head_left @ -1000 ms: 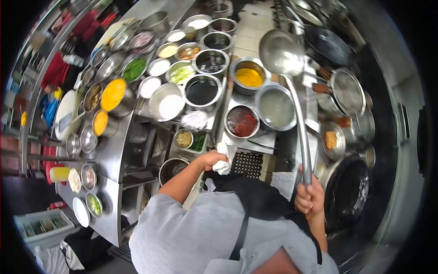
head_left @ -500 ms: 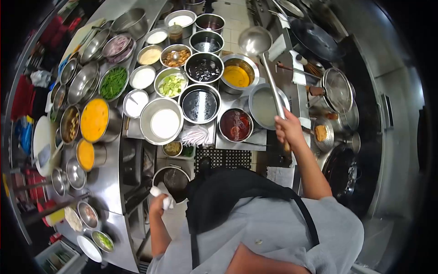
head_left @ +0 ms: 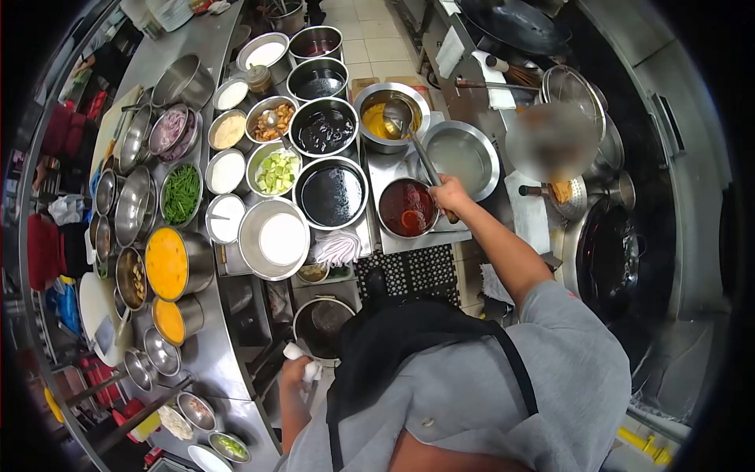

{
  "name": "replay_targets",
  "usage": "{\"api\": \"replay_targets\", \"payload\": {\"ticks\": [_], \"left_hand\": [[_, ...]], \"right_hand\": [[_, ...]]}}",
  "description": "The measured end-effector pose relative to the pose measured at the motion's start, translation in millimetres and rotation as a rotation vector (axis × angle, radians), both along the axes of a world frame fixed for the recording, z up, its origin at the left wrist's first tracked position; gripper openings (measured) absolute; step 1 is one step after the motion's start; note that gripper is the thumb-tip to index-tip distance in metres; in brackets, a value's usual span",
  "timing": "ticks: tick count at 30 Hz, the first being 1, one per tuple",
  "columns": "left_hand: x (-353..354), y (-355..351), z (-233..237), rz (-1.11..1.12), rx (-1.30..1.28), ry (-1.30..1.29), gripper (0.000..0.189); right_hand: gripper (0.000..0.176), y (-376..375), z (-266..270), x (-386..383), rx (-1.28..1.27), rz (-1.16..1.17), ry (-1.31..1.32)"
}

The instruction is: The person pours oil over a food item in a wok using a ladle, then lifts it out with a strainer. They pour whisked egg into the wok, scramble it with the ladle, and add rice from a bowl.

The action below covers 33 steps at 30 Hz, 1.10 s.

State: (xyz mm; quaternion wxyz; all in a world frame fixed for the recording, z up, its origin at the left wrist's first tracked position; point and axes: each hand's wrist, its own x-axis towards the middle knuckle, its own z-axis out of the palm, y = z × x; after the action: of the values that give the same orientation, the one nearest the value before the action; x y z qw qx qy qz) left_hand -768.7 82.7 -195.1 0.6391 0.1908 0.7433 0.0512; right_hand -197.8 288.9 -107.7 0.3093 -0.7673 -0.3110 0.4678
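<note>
My right hand (head_left: 449, 195) is wrapped round the long handle of a steel ladle (head_left: 425, 161). The ladle's bowl is over the yellow liquid in a steel pot (head_left: 421, 93) and hides part of it. Beneath my right hand, a pot of dark red liquid (head_left: 397, 203) lies to the left and a wide pot of cloudy liquid (head_left: 464, 161) to the right. Down by my waist, my left hand (head_left: 293, 373) is closed on a crumpled white cloth (head_left: 308, 363), close to a large steel pot (head_left: 303, 315) standing low.
Pots of dark liquid (head_left: 330, 193), cut green pieces (head_left: 277, 173) and white contents crowd the counter ahead. On the left counter (head_left: 224, 358) stand containers of orange liquid (head_left: 167, 263) and several steel bowls. A wok (head_left: 515, 27) and strainers (head_left: 572, 94) line the right side.
The ladle has come down from above the counter, its bowl now at the yellow liquid. My right hand has moved left. My left hand still grips the cloth. The view has shifted.
</note>
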Motion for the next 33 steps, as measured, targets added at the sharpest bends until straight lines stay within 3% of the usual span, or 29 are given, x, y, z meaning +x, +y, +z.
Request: {"api": "replay_targets", "payload": {"ticks": [4, 9, 11, 13, 17, 19, 21, 23, 25, 28, 29, 31, 33], "left_hand": [[-2, -2, 1, 0.019, 0.014, -0.022, 0.021], [-9, -11, -37, -0.07, 0.046, -0.021, 0.024], [4, -6, -29, -0.23, 0.052, 0.045, 0.025], [19, -1, -34, -0.223, 0.106, 0.045, 0.028], [121, 44, 9, -0.663, 0.434, 0.107, 0.033], [195, 61, 42, -0.726, 0.477, -0.032, 0.034], [270, 73, 56, -0.944, 0.645, -0.167, 0.035], [356, 73, 87, -1.098, 0.671, -0.334, 0.043], [435, 60, 91, -1.116, 0.731, -0.49, 0.054], [543, 31, 144, -1.099, 0.849, -0.556, 0.058], [577, 21, 148, -1.062, 0.859, -0.631, 0.056], [651, 30, 104, -1.191, 0.993, -0.552, 0.052], [697, 21, 113, -1.345, 1.043, -0.409, 0.047]], "right_hand": [[0.027, -6, 15, -4, 0.031, -0.222, 0.316], [0.015, -22, 63, 4, 0.116, -0.441, 0.57], [0.021, -33, 78, 23, 0.11, -0.456, 1.247], [0.025, -57, 101, 32, 0.19, -0.414, 1.357], [0.036, -129, 171, 45, 0.454, -0.207, 1.795], [0.045, -178, 211, 56, 0.589, -0.178, 1.915], [0.048, -234, 245, 71, 0.718, -0.127, 1.946], [0.051, -298, 271, 88, 0.85, -0.155, 1.833], [0.055, -363, 287, 100, 0.957, -0.246, 1.716], [0.057, -451, 288, 118, 1.018, -0.424, 1.434], [0.051, -477, 286, 124, 0.967, -0.569, 1.337], [0.049, -523, 265, 142, 0.776, -0.811, 0.962], [0.05, -539, 241, 154, 0.398, -0.988, 0.384]]}}
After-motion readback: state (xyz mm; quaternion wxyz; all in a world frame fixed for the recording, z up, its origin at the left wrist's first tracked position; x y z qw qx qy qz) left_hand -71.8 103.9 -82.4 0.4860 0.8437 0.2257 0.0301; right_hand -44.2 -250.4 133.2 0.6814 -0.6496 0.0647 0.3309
